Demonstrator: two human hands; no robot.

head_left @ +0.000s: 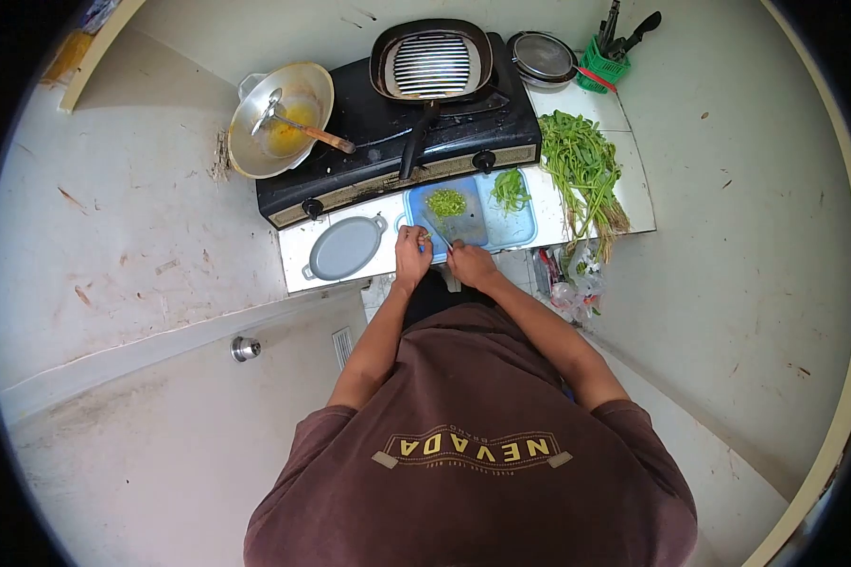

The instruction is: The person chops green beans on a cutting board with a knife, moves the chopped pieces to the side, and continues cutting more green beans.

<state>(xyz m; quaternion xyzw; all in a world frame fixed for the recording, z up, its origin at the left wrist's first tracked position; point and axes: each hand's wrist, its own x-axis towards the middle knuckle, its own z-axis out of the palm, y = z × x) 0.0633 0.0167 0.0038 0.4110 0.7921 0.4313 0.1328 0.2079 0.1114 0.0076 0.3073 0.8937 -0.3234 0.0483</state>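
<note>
A small home kitchen: a black two-burner gas stove (397, 142) carries a grill pan (432, 61) and a wok (279, 118), beside a tiled worktop (633, 189) with leafy greens (581, 161), a blue cutting board (501, 222) and a utensil holder (600, 61).

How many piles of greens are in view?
3. A chopped pile on the blue board, a loose clump on the board's right half, and a long bunch on the counter right of the stove. None seems hidden.

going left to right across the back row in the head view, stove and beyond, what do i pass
wok → grill pan → steel lid → green basket
</note>
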